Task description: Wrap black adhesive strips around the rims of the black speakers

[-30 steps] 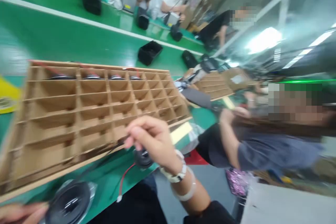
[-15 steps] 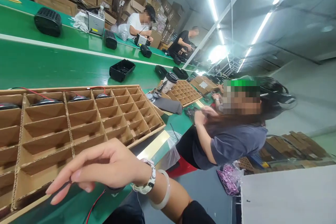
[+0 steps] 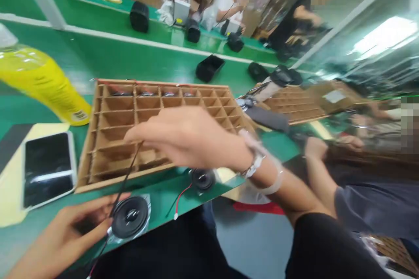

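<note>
At the bench's near edge my left hand (image 3: 70,233) grips a small loudspeaker (image 3: 131,216) by its left side, thumb and fingers closed on the metal frame. The cone faces up. Fingertips of my right hand (image 3: 196,137) are pinched on a thin black strip (image 3: 127,176), raised over the cardboard box. The strip slants down to the left side of the held loudspeaker; how it meets the frame is blurred. A second loudspeaker (image 3: 202,179) with a red wire (image 3: 178,202) lies on the bench below my right wrist.
Behind my hands stands a divided cardboard box (image 3: 85,172), several loudspeakers in its far row. Left of it are a phone (image 3: 49,168) and a yellow-labelled bottle (image 3: 42,80). A black housing (image 3: 209,67) sits beyond on the green conveyor (image 3: 131,59). A co-worker's arm (image 3: 322,170) is close on the right.
The view has swung left and down, bringing my left hand, the held loudspeaker, phone and bottle into sight. My right hand is now raised over the box, with the black strip stretched below it.
</note>
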A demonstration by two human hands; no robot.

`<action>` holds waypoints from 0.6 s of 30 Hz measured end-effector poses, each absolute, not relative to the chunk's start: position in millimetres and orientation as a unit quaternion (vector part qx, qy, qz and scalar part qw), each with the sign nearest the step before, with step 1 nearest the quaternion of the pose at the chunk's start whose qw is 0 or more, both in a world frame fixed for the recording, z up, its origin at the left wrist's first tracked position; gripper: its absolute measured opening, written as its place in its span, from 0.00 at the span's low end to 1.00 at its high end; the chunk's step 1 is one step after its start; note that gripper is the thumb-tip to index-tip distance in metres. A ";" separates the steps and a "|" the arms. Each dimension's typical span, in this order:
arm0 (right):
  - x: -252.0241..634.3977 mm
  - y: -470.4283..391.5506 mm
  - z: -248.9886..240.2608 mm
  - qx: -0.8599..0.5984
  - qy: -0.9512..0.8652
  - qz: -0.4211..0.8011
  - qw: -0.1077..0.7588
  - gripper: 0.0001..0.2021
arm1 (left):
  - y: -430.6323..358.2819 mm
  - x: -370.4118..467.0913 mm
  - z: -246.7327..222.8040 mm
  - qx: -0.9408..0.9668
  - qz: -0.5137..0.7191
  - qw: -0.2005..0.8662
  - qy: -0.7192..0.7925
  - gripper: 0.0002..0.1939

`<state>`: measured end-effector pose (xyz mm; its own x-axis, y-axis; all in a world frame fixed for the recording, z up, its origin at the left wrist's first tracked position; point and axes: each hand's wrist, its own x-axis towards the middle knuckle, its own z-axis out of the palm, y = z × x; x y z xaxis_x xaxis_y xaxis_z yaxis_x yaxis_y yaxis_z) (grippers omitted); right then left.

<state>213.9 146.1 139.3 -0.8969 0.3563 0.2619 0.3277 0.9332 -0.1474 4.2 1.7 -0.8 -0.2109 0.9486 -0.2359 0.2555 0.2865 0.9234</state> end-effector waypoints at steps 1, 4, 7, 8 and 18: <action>208.6 148.2 141.9 -0.173 -0.974 0.041 0.143 0.14 | 1.1 1.3 2.8 0.460 0.355 0.487 0.652 0.20; 191.3 153.9 145.0 -0.194 -0.964 0.092 0.156 0.11 | -5.2 0.8 5.1 0.409 0.357 0.527 0.654 0.20; 173.9 156.3 141.9 -0.215 -0.954 0.138 0.157 0.10 | -22.3 12.3 -3.4 0.347 0.390 0.503 0.689 0.22; 168.8 156.1 140.6 -0.214 -0.953 0.146 0.157 0.10 | -29.0 18.3 -6.6 0.326 0.406 0.489 0.700 0.22; 134.3 147.4 149.9 -0.136 -0.929 0.311 0.145 0.09 | -55.7 60.3 -12.4 0.212 0.499 0.391 0.743 0.24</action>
